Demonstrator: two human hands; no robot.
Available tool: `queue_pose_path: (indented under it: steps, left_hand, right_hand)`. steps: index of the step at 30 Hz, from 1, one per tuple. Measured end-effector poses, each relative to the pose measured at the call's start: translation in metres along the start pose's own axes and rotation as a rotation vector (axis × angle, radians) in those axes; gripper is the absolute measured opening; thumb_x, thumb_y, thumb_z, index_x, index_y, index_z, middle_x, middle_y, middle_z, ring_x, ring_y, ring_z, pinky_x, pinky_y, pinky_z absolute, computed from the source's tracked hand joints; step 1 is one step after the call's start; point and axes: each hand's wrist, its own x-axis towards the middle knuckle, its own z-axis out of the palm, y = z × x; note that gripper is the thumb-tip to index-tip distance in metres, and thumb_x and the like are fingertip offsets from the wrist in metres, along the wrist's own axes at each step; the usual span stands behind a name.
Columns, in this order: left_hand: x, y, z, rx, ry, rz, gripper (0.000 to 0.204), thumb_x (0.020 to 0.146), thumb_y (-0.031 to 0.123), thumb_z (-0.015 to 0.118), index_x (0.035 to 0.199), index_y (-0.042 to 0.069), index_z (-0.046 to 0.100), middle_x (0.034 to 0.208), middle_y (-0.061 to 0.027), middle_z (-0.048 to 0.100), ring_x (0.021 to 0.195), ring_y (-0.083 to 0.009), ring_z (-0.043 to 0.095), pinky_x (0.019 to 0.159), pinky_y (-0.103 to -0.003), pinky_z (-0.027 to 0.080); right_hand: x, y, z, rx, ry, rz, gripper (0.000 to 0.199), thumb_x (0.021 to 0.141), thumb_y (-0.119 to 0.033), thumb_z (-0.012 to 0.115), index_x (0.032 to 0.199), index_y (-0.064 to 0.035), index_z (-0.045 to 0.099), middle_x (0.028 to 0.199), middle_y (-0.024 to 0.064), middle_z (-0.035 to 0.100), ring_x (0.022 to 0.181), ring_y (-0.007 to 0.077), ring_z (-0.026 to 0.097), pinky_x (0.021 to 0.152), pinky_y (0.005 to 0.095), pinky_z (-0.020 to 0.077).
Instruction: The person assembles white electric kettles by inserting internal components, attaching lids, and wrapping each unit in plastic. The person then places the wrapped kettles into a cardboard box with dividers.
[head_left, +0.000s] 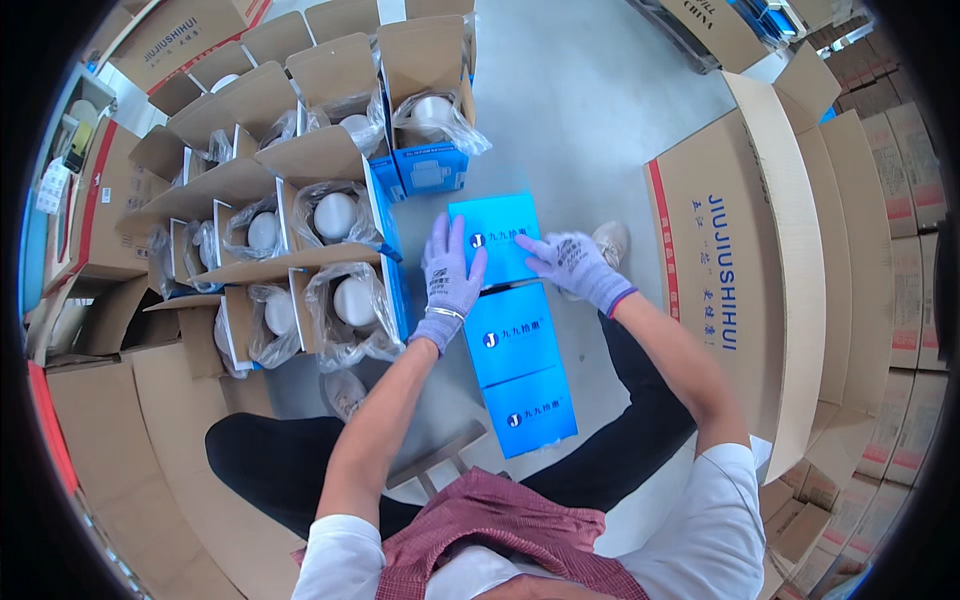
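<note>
Three blue cartons stand in a row on the floor between my legs: a far one (492,212), a middle one (512,330) and a near one (530,405), their tops closed. Both hands wear pale purple-grey gloves. At the far carton's left edge, my left hand (452,275) is open, fingers stretched and spread. My right hand (582,264) is at the same carton's right side, its fingers reaching onto the top. Those fingers are extended and somewhat apart, not wrapped round anything.
To the left stand several open blue cartons, each with a white round-topped item (335,215) in clear plastic. A large open brown carton (725,270) is at my right. Stacked brown cartons (905,270) line the far right. Flattened cardboard (180,430) lies at the lower left.
</note>
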Motion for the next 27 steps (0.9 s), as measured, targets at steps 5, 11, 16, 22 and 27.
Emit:
queue_pose_path:
  steps: [5,11,16,22,27]
  left_hand:
    - [0.039,0.009,-0.012,-0.373,0.165,-0.312,0.068,0.094,0.034,0.059,0.146,-0.002,0.035,0.146,-0.0298,0.035,0.133,-0.0454,0.037,0.112,-0.046,0.031]
    - [0.077,-0.008,-0.019,-0.811,0.062,-0.646,0.072,0.098,0.042,0.054,0.148,-0.004,0.032,0.147,-0.0221,0.042,0.134,-0.0333,0.042,0.112,-0.039,0.032]
    - [0.098,-0.041,0.003,-0.992,0.283,-0.694,0.056,0.101,0.039,0.050,0.133,-0.006,0.050,0.131,-0.0147,0.057,0.119,-0.0245,0.053,0.105,-0.034,0.037]
    - [0.155,-0.050,0.032,-0.282,-0.277,-0.570,0.090,0.084,0.048,0.070,0.149,-0.001,0.033,0.144,-0.0301,0.043,0.131,-0.0430,0.046,0.110,-0.044,0.039]
    - [0.201,-0.021,-0.007,-0.164,0.117,-0.150,0.082,0.085,0.038,0.073,0.147,0.000,0.035,0.144,-0.0232,0.045,0.136,-0.0366,0.042,0.113,-0.041,0.035]
  right_hand:
    - [0.142,-0.011,-0.035,0.335,0.284,0.139,0.050,0.093,-0.035,0.058,0.139,-0.0190,0.049,0.104,0.0160,0.067,0.093,0.0377,0.066,0.083,0.0491,0.0514]
    - [0.212,0.019,-0.023,0.028,0.235,0.339,0.029,0.094,-0.034,0.056,0.116,-0.0157,0.062,0.107,0.0151,0.067,0.099,0.0329,0.067,0.086,0.0468,0.0499]
    - [0.123,0.035,-0.026,-0.123,0.112,0.183,0.032,0.094,-0.036,0.055,0.117,-0.0149,0.061,0.110,0.0141,0.062,0.105,0.0307,0.062,0.091,0.0444,0.0464]
    - [0.087,0.031,-0.040,0.034,0.355,0.005,0.062,0.085,-0.025,0.065,0.143,-0.0193,0.044,0.109,0.0163,0.060,0.100,0.0327,0.061,0.091,0.0446,0.0472]
    - [0.124,0.015,-0.047,0.026,0.155,-0.011,0.065,0.087,-0.029,0.066,0.146,-0.0203,0.042,0.115,0.0144,0.060,0.107,0.0343,0.061,0.094,0.0458,0.0478]
